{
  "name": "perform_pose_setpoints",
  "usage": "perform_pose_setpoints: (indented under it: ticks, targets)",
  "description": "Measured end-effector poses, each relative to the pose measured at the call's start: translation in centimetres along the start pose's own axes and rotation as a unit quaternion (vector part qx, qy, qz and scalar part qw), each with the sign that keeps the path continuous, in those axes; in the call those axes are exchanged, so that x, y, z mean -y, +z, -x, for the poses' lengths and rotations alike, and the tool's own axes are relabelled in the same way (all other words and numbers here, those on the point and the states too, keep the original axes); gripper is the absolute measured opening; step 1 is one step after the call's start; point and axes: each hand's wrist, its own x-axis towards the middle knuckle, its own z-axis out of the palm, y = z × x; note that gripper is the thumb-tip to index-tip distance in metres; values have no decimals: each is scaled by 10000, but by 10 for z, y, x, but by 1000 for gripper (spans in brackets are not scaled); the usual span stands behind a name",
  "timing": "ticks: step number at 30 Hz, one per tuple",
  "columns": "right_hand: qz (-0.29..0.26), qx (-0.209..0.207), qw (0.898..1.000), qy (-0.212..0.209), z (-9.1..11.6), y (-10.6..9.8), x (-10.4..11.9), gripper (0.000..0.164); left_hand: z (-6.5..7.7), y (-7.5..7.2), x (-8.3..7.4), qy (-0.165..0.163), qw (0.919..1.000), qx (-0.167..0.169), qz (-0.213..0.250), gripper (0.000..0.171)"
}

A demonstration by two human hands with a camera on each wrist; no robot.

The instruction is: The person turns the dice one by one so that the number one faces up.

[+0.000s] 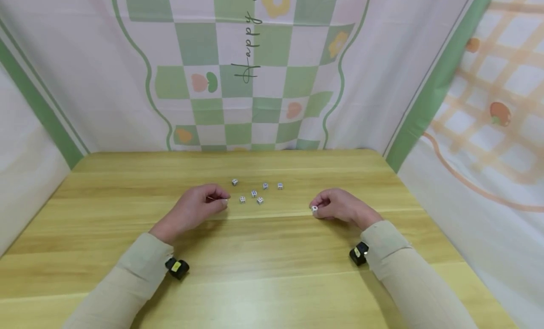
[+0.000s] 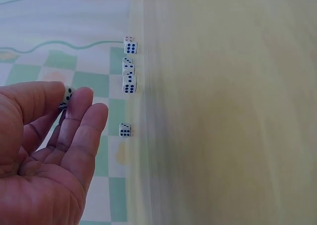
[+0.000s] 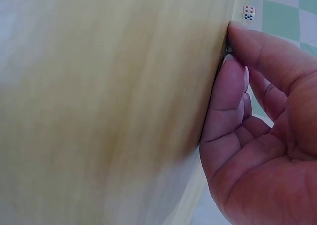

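1. White dice (image 1: 254, 193), six of them, lie in a loose group on the wooden counter (image 1: 255, 253) before me.
2. My left grip (image 1: 196, 207) pinches another die (image 2: 68, 97) between thumb and fingers, just left of the group.
3. My right grip (image 1: 340, 207) pinches one more die (image 1: 314, 209) at the fingertips, apart from the group, to its right.
4. Behind the counter hangs a green-and-white checked cloth (image 1: 267, 83).

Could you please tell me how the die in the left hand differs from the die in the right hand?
In the head view, the left die is mostly covered by fingers, while the right die shows more plainly. The left die is close to the loose dice; the right die is well apart from them. Both are small and white, one pinched by the left hand, the other by the right hand.
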Motion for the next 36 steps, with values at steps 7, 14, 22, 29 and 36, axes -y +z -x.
perform_pose_setpoints:
  ticks: [7,14,22,29,36]
  targets:
    - [-30,12,10000,41,0,0,-1,21,-1,1,-1,-59,10000,36,73,23]
    - [-115,20,9999,83,-1,0,-2,21,-1,3,0,-57,9994,137,321,23]
    - [-158,6,9998,75,-1,0,-2,23,0,4,-1,-42,9989,194,435,24]
    - [-235,25,9997,61,1,0,0,24,1,4,-4,45,9984,218,517,23]
    - [-283,34,9996,91,0,1,1,25,1,5,-3,5,9985,167,530,23]
